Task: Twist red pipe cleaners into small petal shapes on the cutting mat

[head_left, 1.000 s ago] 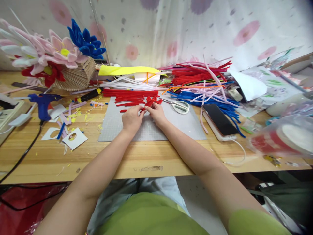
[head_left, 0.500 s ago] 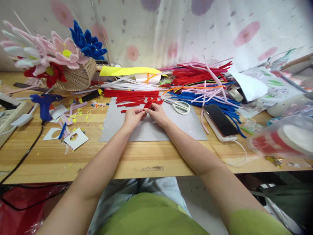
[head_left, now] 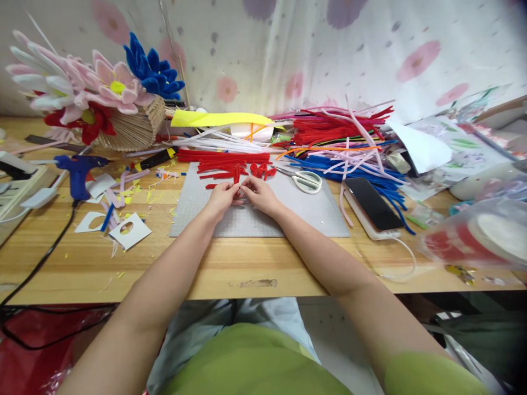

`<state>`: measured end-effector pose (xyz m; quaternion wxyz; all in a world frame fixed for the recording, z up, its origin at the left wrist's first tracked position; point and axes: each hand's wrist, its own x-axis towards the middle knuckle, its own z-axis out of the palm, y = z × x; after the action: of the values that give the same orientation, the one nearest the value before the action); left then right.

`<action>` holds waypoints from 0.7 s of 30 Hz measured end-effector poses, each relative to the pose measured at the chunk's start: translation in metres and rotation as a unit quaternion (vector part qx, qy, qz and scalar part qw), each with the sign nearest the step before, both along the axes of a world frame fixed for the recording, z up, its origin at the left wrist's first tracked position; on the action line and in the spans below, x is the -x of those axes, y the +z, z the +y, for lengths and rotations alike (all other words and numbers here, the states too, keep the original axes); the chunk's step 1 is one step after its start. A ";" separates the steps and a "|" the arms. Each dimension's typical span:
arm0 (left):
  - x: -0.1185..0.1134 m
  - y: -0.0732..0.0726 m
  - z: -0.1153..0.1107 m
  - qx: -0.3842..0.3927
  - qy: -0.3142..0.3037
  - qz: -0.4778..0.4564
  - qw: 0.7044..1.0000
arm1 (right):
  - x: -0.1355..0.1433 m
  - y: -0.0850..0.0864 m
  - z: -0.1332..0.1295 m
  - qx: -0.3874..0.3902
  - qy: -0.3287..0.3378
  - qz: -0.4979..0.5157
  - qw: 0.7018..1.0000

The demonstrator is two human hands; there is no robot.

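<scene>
A folded red pipe cleaner (head_left: 236,174) stands up from the fingertips of my left hand (head_left: 222,199), which pinches its lower end. Close against it, my right hand (head_left: 260,196) has thumb and finger pressed together at the same lower end; the tips partly hide what lies between them. Both hands are over the grey cutting mat (head_left: 263,222). Just beyond my right hand lie red looped pipe cleaner petals (head_left: 260,170). Cut red pipe cleaners (head_left: 218,159) are laid in rows behind my left hand. Scissors with white handles (head_left: 307,181) rest on the mat to the right.
At left are a blue glue gun (head_left: 78,173), card pieces with holes (head_left: 130,230) and pipe cleaner flowers (head_left: 117,88). Blue pipe cleaners (head_left: 349,169) are heaped at back right. A phone (head_left: 373,203) lies on a white power bank beside a bagged cup (head_left: 473,236).
The red pipe cleaner between my hands has turned from a wide loop view to narrow and upright. My right hand has drawn slightly back, uncovering the red petals behind. The camera view shifted slightly.
</scene>
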<state>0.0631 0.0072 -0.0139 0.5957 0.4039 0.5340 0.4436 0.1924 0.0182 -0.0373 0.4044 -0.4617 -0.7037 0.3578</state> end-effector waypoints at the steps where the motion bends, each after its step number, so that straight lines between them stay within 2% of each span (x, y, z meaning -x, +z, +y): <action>1: 0.000 0.000 0.000 -0.006 -0.003 -0.005 1.000 | 0.000 0.002 -0.001 -0.005 0.002 -0.011 1.000; 5: 0.004 0.003 -0.002 -0.020 -0.028 -0.037 0.999 | -0.002 0.006 -0.001 -0.016 -0.013 -0.029 0.999; 9: 0.006 0.007 -0.002 0.000 -0.047 -0.062 0.997 | -0.006 0.001 0.005 0.003 -0.009 0.000 1.000; 16: 0.008 0.004 0.000 -0.005 -0.058 -0.025 0.998 | -0.007 -0.009 0.009 0.067 0.064 0.075 0.993; 19: 0.009 0.003 0.000 -0.014 -0.065 0.001 0.998 | -0.006 -0.007 0.008 0.057 0.053 0.059 0.995; 21: 0.009 0.001 0.001 -0.030 -0.042 0.028 0.998 | -0.006 -0.005 0.007 0.044 0.032 0.035 0.998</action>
<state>0.0544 0.0081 -0.0125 0.5862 0.4564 0.5193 0.4224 0.1981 0.0248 -0.0418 0.3961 -0.4435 -0.6872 0.4174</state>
